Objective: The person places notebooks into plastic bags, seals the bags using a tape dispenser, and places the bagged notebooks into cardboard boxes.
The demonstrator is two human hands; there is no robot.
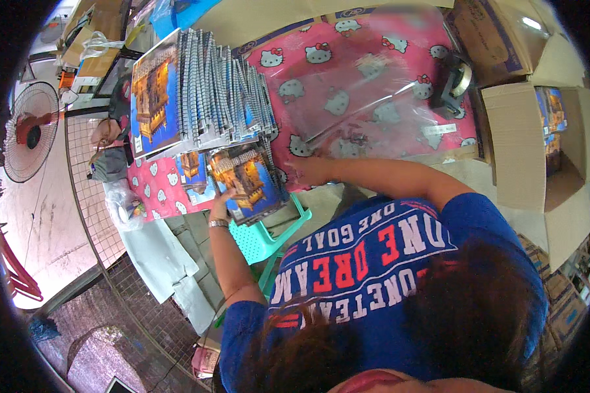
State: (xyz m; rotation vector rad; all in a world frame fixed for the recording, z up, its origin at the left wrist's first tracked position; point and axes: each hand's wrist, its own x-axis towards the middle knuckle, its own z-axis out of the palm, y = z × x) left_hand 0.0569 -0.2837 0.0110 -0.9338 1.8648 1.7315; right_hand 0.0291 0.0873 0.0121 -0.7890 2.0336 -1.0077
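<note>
Several spiral notebooks (246, 180) with a blue and gold building on the cover lie stacked at the near table edge. My left hand (223, 204), a metal watch on its wrist, is closed on their left side, thumb over the top cover. My right hand (313, 171) is by the table edge, just right of these notebooks. Its fingers blend into the pink cover, so their grip is unclear. Beyond my left hand stands a tall, fanned pile of like notebooks (157, 95). A clear plastic sheet or bag (360, 111) is spread over the table to the right.
A pink cat-patterned cover (282, 59) lies on the table. A tape dispenser (453, 85) stands at the right. An open carton (521, 144) there holds more notebooks. Below the near edge is a turquoise plastic stool (259, 242). A fan (31, 134) stands far left.
</note>
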